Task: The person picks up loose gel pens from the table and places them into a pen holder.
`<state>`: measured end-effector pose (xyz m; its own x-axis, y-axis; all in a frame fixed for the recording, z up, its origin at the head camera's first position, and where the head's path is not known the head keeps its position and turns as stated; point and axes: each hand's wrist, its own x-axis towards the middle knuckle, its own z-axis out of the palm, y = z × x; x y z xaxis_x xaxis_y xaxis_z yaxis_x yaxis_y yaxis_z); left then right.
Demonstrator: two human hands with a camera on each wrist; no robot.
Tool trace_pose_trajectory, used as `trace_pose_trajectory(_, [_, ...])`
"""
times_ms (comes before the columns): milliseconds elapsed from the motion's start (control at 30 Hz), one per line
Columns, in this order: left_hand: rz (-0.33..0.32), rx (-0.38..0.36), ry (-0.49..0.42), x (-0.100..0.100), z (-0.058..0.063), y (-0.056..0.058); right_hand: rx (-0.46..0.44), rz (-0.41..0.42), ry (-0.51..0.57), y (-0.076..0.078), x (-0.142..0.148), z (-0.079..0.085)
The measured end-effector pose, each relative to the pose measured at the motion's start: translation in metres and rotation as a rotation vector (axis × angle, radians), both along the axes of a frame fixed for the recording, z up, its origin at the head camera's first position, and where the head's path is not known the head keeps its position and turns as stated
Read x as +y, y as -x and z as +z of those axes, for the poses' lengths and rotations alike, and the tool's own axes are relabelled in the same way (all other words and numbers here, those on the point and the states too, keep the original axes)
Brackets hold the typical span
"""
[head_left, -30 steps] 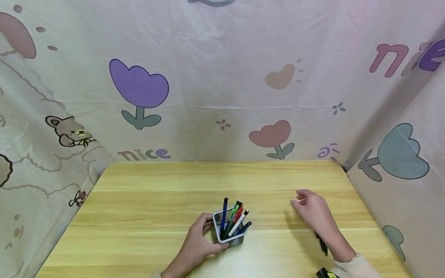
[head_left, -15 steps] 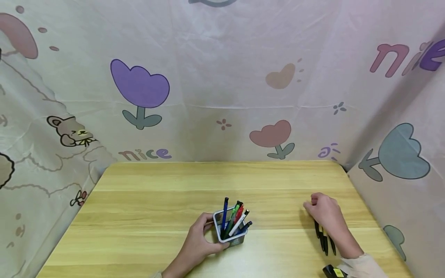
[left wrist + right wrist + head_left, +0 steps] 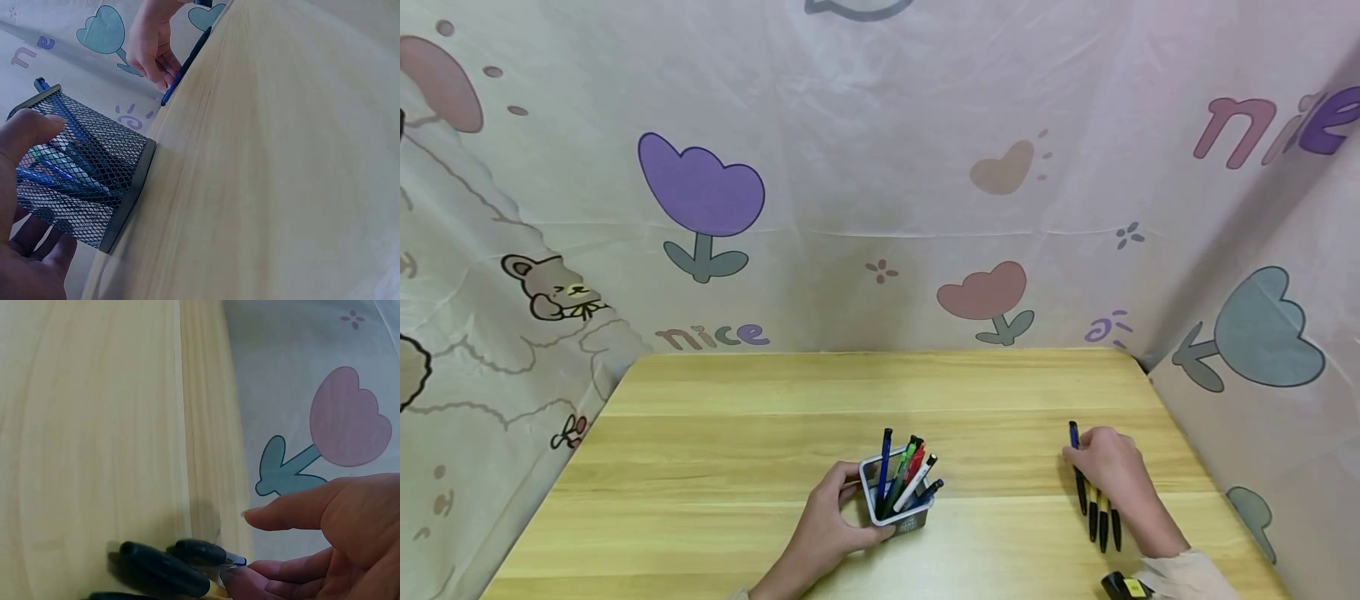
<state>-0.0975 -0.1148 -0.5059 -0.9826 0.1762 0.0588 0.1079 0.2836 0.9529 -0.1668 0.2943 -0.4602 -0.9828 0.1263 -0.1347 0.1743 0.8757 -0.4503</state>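
My left hand (image 3: 827,517) grips a mesh pen holder (image 3: 912,523), its thumb on the near side and fingers on the far side. In the holder stand several pens, among them a blue pen (image 3: 886,458), a green one, a red one (image 3: 915,461) and a white marker (image 3: 916,483). At the right, my right hand (image 3: 1108,467) is low over a row of pens lying on the table. Its fingers touch a blue pen (image 3: 1073,435) at the row's left end; the right wrist view shows the thumb (image 3: 281,512) apart from them. Yellow-and-black pens (image 3: 1103,512) lie partly under this hand.
The wooden table (image 3: 730,450) reaches back to a printed cloth (image 3: 850,183), which also hangs at both sides. Next to the right sleeve (image 3: 1187,577) is a black object with a yellow label (image 3: 1126,586).
My right hand has moved right and slightly nearer to me, down to the row of pens, and the blue pen's end now shows past the fingers. The left hand and holder stay put.
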Motion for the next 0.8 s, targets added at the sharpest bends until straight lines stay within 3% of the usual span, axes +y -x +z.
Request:
trace_pose_trajectory(533, [-0.002,-0.010,0.009,0.0004,0.0022,-0.0008,-0.005,-0.005,-0.068,0.0067,-0.0020,-0.0041])
trace_pose_trajectory(800, [-0.008,-0.005,-0.020,0.0002,0.0026,-0.0010,0.019,-0.011,-0.050,0.0077,-0.0029,-0.0054])
